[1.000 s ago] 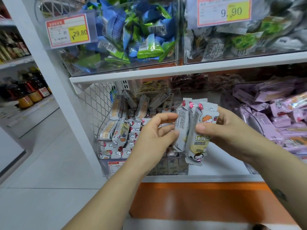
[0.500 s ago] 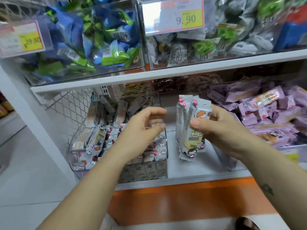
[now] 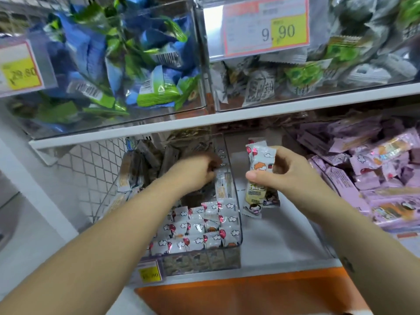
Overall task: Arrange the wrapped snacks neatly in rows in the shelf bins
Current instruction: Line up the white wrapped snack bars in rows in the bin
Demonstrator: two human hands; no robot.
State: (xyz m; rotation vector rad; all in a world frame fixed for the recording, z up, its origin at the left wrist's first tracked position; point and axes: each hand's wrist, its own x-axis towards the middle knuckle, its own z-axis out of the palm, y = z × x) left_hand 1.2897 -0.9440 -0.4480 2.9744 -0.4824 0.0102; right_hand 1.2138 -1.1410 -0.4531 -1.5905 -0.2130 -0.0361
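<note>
The wrapped snacks in the right hand stay where they were half a second ago, upright over the bare white shelf just right of the clear bin, though the bundle looks thinner than a second ago. Thumb and curled fingers pinch it around the middle. The left hand has moved most. Half a second ago it hovered over the front of the bin, and now it reaches deep into the back half, near the right wall.

Its fingertips are dark and smeared by motion, so I cannot tell whether it grips anything. One upright packet stands against the bin's right wall just beside those fingers, but contact is unclear. The left forearm covers the left part of the bin, and the packets at the back are a brown blur. The packets in the right hand overlap, so their number is hard to count.

They are white with red balloons at the top, an orange cartoon figure and a yellow patch lower down. In the front of the bin, packets of the same kind lie flat in rows, edge to edge.

A yellow price tag hangs on the bin's front. To the right, pink packets are heaped loosely. Above, clear bins hold blue-green packets and grey-green packets, under a 9.90 tag.
</note>
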